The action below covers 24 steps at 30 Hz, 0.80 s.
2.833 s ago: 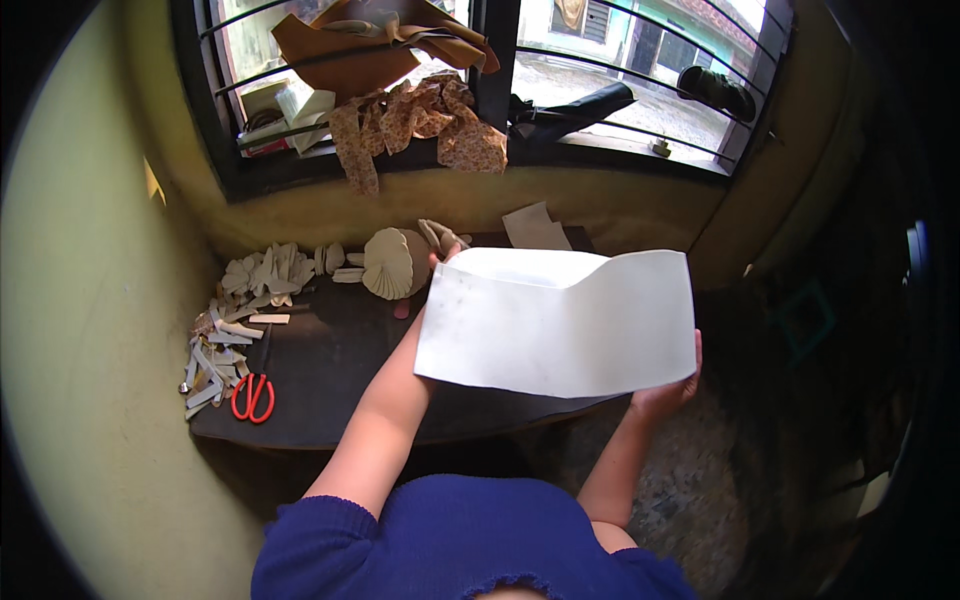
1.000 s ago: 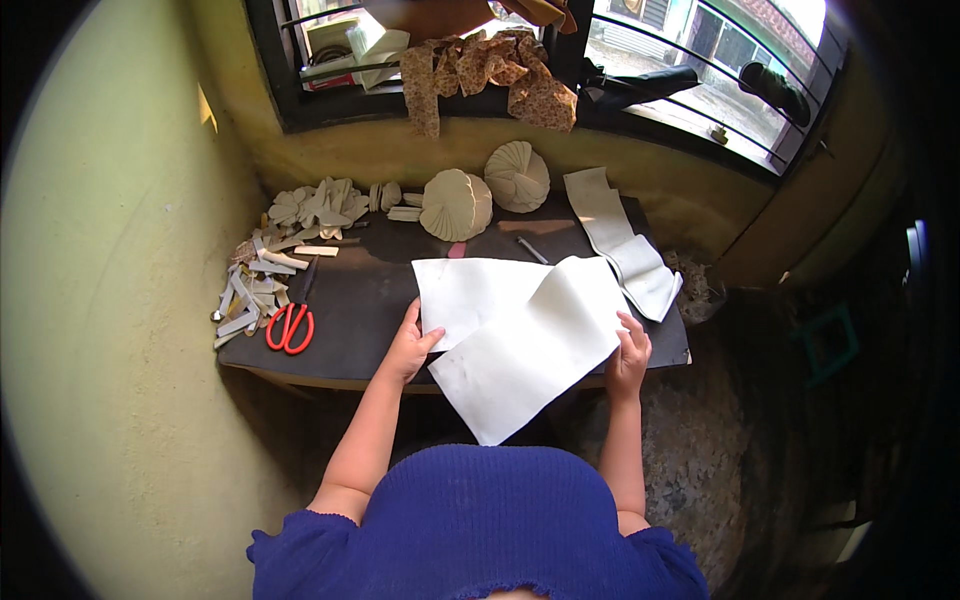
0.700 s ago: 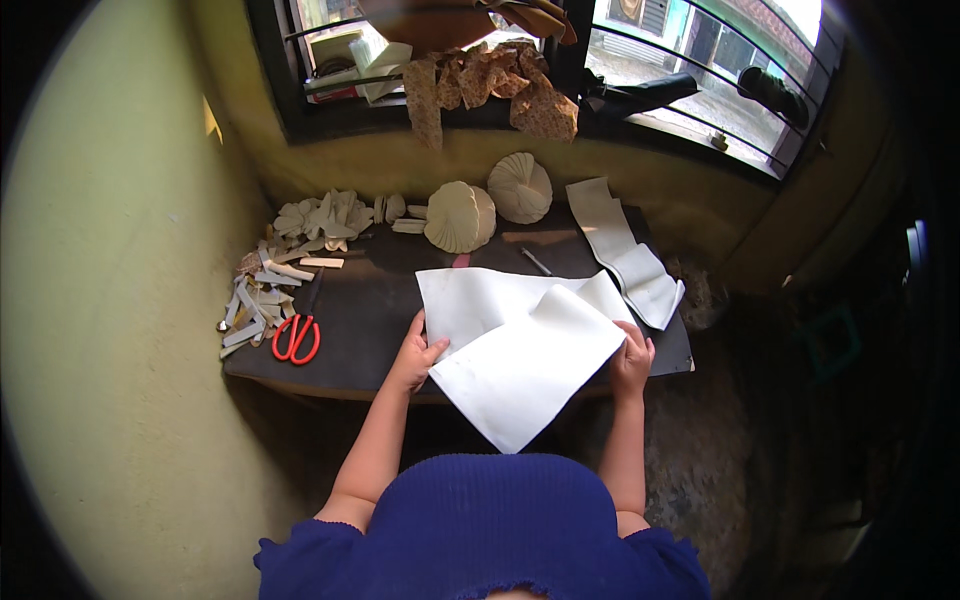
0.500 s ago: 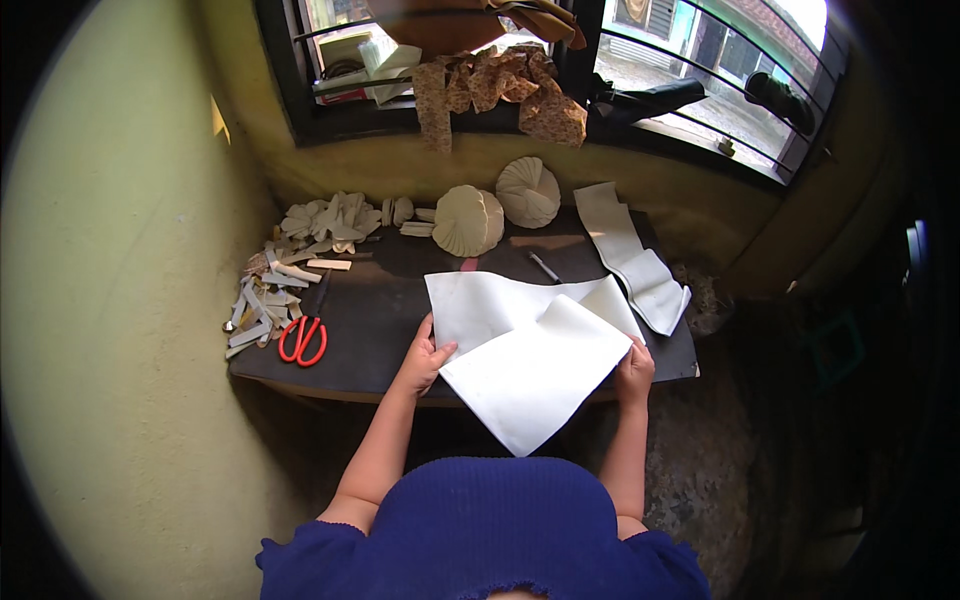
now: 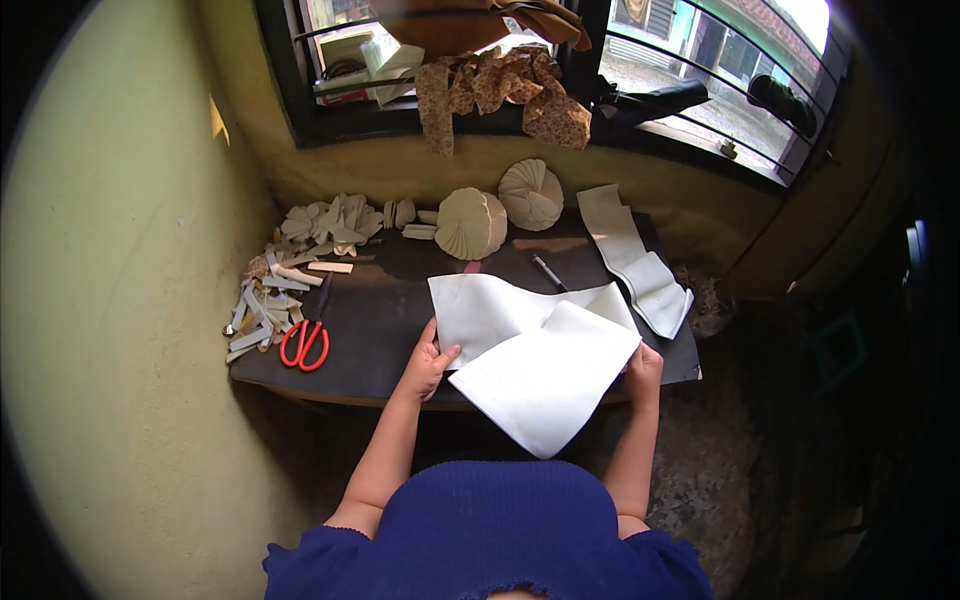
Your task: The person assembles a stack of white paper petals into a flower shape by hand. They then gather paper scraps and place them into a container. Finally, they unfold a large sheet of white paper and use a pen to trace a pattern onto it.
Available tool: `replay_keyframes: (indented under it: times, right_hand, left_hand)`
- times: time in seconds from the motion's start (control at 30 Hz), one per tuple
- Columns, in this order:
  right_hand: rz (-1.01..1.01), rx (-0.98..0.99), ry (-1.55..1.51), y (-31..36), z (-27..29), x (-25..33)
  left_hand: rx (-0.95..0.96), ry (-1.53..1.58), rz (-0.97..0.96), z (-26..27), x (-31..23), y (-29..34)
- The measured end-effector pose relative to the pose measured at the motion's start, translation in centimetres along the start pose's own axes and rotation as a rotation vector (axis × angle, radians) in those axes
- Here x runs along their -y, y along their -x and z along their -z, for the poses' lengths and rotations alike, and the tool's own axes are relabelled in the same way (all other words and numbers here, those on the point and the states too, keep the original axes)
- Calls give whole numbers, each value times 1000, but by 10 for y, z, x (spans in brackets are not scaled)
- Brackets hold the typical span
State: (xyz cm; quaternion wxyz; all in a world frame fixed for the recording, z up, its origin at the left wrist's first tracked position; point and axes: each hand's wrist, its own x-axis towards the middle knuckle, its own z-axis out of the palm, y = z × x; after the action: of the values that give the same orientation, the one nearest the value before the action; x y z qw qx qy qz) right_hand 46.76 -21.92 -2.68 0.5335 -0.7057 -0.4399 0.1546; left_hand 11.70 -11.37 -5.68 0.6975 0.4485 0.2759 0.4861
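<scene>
Head view shows, at the left edge of the desk (image 5: 360, 320), a heap of strips (image 5: 258, 305) and, beside it, the scissors (image 5: 316, 326). The left hand (image 5: 428, 368) pinches the sheet (image 5: 545, 375) between thumb and fingers. Two round stacks (image 5: 470, 224) are near the back edge. The sheet, folded over, is above the front edge, between the hands, which are apart. The right hand (image 5: 645, 372) grips its right side. One pale piece (image 5: 625, 255) lies along the right edge.

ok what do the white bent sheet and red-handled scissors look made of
White bent sheet: perhaps leather or synthetic, smooth and matte, judging by soft folds and shading. Red-handled scissors: grips probably plastic or coated metal, smooth and evenly red; blades likely metal, slim, dark and dull.
</scene>
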Motion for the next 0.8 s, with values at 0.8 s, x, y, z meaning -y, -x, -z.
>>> replay_keyframes:
  times: [0.8]
  right_hand:
    - [-415, -433, -578, 32, 93, -76]
  left_hand:
    - [-321, -223, -20, 64, -78, 50]
